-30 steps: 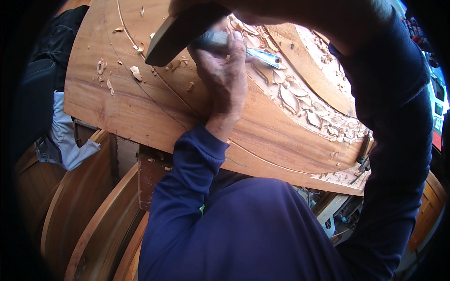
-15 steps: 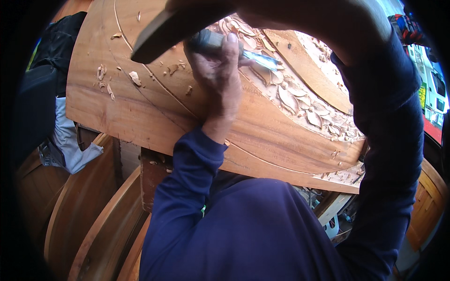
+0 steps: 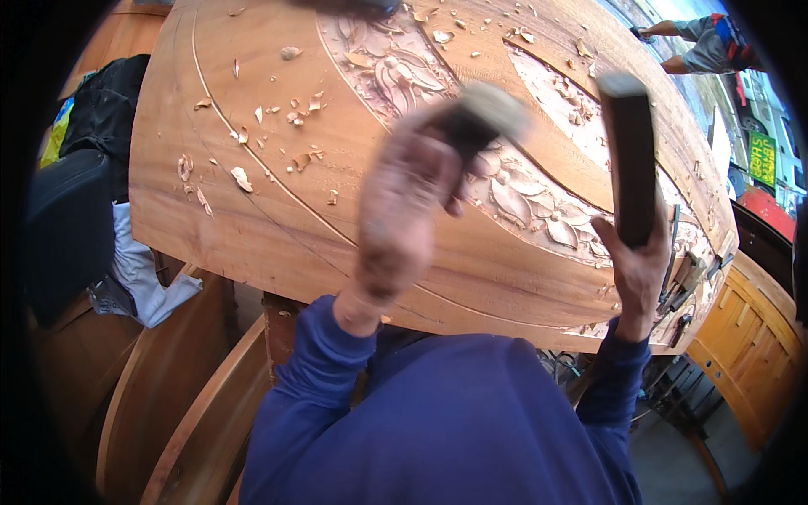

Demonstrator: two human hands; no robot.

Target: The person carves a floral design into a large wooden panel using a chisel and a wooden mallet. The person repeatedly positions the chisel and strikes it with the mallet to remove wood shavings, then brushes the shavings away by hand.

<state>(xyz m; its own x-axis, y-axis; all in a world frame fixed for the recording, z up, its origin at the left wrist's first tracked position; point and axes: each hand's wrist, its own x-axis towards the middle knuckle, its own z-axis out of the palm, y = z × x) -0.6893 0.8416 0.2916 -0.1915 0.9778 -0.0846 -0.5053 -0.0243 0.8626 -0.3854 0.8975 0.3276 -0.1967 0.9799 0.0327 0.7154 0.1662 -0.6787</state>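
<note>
My left hand (image 3: 400,206), blurred by motion, is raised over the carved wooden panel (image 3: 252,210). Its fingers curl round a short dark chisel-like tool (image 3: 480,122) with a broad pale end uppermost; the rest of it is hidden by hand and blur. At the right, my right hand (image 3: 644,261) grips a thick, bar-shaped wooden mallet (image 3: 635,160) near its lower end, holding it upright. Between and beyond the hands runs a recessed band of carved flowers and leaves (image 3: 530,202), cut below the smooth wood.
Several hand tools (image 3: 683,282) lie at the panel's right end. Loose wood shavings (image 3: 241,178) dot its surface. Curved wooden boards (image 3: 194,412) stand below left, near a black bag (image 3: 105,118) and a white cloth (image 3: 143,261). Another person's legs (image 3: 707,55) show at the far right.
My right hand has swung from above the left one down to the right, mallet now upright. The left hand's tool, earlier angled rightward over the carving, is turned up. The view has shifted.
</note>
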